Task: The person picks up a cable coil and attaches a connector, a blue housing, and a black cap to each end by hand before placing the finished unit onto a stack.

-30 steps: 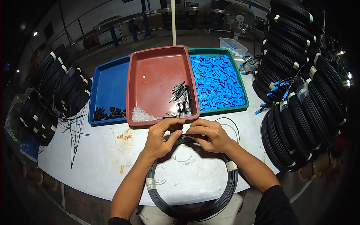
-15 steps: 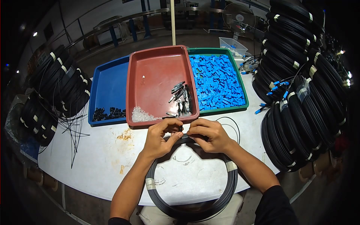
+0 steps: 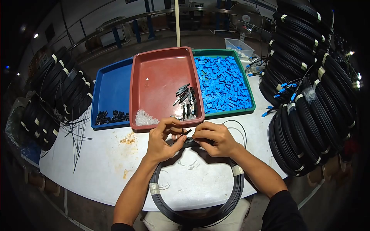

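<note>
My left hand [image 3: 163,140] is closed, with a small black connector part [image 3: 187,132] between its fingers. The part slants up toward the right. Close beside it, my right hand [image 3: 216,139] is pinched at the fingertips on what looks like a thin black cable [image 3: 243,131], which loops out behind that hand; the pinched end is mostly hidden. Both hands rest over the far side of a coil of black cable [image 3: 154,175], bound with pale tape, lying on the white table [image 3: 104,165] and reaching past its front edge.
A red tray [image 3: 162,77] holds black connectors and clear small pieces. Left of it, a blue tray [image 3: 111,86] has black parts; a green tray [image 3: 252,104] is full of blue connectors [image 3: 223,84]. Stacked cable coils stand at left [image 3: 65,84] and right [image 3: 312,131].
The black part in my left hand has tipped from upright to a slant, pointing toward the right hand. My left fingers have shifted slightly; the right hand is almost still.
</note>
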`<move>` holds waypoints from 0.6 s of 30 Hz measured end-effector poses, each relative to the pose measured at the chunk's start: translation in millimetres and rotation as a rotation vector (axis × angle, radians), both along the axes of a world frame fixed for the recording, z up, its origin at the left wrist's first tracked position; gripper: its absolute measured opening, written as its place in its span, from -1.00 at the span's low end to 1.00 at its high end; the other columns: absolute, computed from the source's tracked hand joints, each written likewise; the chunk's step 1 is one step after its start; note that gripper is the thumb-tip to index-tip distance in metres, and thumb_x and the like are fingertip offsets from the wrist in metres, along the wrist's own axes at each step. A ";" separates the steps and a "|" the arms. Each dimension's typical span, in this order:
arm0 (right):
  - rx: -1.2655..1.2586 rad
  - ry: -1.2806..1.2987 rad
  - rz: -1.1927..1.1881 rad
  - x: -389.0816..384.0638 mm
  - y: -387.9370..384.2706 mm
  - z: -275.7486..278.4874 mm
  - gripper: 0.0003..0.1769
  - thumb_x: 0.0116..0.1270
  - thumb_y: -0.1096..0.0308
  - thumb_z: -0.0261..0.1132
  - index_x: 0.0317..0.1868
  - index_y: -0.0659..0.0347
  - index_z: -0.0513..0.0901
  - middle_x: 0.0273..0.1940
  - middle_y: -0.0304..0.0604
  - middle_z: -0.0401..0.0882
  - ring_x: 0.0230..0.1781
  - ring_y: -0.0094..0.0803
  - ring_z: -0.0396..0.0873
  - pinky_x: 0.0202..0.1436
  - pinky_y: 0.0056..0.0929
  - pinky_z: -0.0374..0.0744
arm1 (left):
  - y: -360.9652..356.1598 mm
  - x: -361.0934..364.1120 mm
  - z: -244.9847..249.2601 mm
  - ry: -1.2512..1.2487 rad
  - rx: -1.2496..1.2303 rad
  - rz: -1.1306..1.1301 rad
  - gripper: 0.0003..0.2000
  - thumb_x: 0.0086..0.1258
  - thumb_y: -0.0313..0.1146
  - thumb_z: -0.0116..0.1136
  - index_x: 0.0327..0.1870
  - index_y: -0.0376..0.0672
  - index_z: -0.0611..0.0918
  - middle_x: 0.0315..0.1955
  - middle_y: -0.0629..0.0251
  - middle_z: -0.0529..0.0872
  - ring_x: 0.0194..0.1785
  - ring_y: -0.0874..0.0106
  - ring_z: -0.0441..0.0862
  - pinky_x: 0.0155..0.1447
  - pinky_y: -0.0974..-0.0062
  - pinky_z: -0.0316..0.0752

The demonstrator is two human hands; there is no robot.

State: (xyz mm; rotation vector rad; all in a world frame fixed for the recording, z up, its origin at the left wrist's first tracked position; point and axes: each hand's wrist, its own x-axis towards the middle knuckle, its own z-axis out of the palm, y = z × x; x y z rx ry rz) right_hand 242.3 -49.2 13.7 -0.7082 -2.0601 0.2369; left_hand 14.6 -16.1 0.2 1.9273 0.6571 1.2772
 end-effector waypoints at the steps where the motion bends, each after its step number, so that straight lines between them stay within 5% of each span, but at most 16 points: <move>1: 0.001 0.003 -0.007 -0.4 -0.2 0.8 -0.78 0.09 0.58 0.43 -0.20 0.26 0.74 -0.22 -0.10 0.69 -0.30 -0.20 0.72 -0.23 -0.34 0.68 | -0.1 -0.2 -0.6 0.000 0.000 0.000 -0.58 0.23 -0.66 0.42 0.07 -0.27 0.51 -0.21 0.23 0.78 -0.10 0.52 0.75 0.02 0.57 0.65; 4: -0.108 0.116 -0.039 -0.9 1.8 -1.1 -0.84 0.14 0.58 0.43 -0.23 0.27 0.75 -0.26 -0.09 0.71 -0.31 -0.22 0.72 -0.27 -0.36 0.66 | 0.1 0.2 -2.2 0.016 0.132 0.099 -0.51 0.18 -0.67 0.43 0.12 -0.25 0.48 -0.22 0.22 0.80 -0.08 0.49 0.78 0.02 0.57 0.65; 9: -0.370 0.207 -0.146 3.3 -1.2 2.5 -0.90 0.28 0.48 0.45 -0.24 0.35 0.76 -0.38 -0.20 0.72 -0.48 -0.61 0.55 -0.39 -0.60 0.47 | -0.6 3.1 0.1 0.062 0.326 0.106 -0.60 0.19 -0.59 0.49 0.02 -0.24 0.56 -0.19 0.17 0.84 -0.06 0.37 0.84 0.01 0.48 0.72; 18: -0.550 0.283 -0.124 3.9 0.4 -5.7 -0.89 0.28 0.48 0.46 -0.22 0.35 0.81 -0.37 -0.18 0.75 -0.46 -0.61 0.56 -0.39 -0.55 0.48 | 0.0 3.9 -4.6 0.081 0.327 0.094 -0.67 0.20 -0.59 0.49 -0.07 -0.21 0.62 -0.20 0.24 0.83 -0.11 0.37 0.81 -0.03 0.49 0.69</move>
